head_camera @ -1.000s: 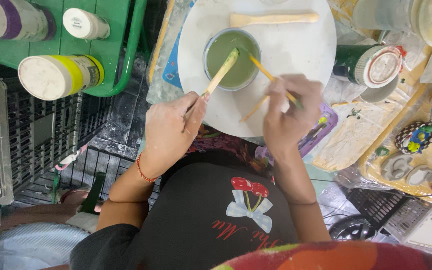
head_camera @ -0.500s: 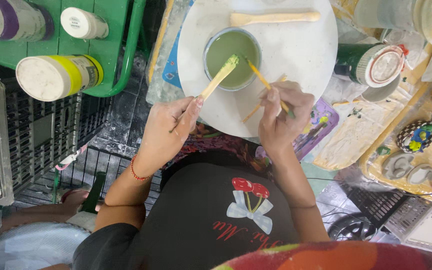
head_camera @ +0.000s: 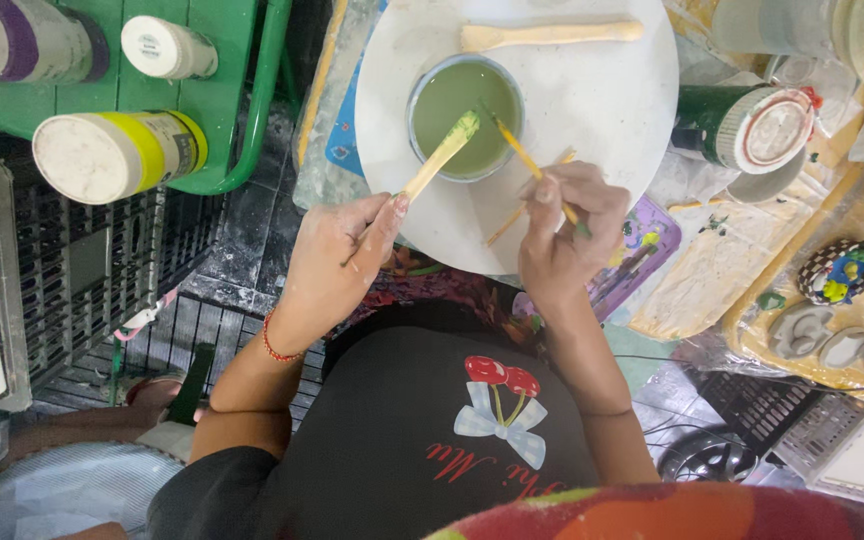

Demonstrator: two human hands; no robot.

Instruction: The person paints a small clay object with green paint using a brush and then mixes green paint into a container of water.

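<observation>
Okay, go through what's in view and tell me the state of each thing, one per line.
Left hand: holding the wooden stick.
Wooden stick: tip coated green, over the bowl.
Right hand: gripping the yellow brush.
Yellow brush: tip at the bowl's rim.
Bowl: holds green liquid.
Wooden spatula: lying flat on the white disc.

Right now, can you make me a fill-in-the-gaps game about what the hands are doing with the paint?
1. The bowl on the round white board holds paint coloured ____.
2. The left hand holds a flat wooden ____ whose tip is coated in paint.
3. The right hand holds a thin brush with a ____ handle.
4. A wooden spatula lies on the board beyond the ____.

Missing words: green; stick; yellow; bowl
</observation>
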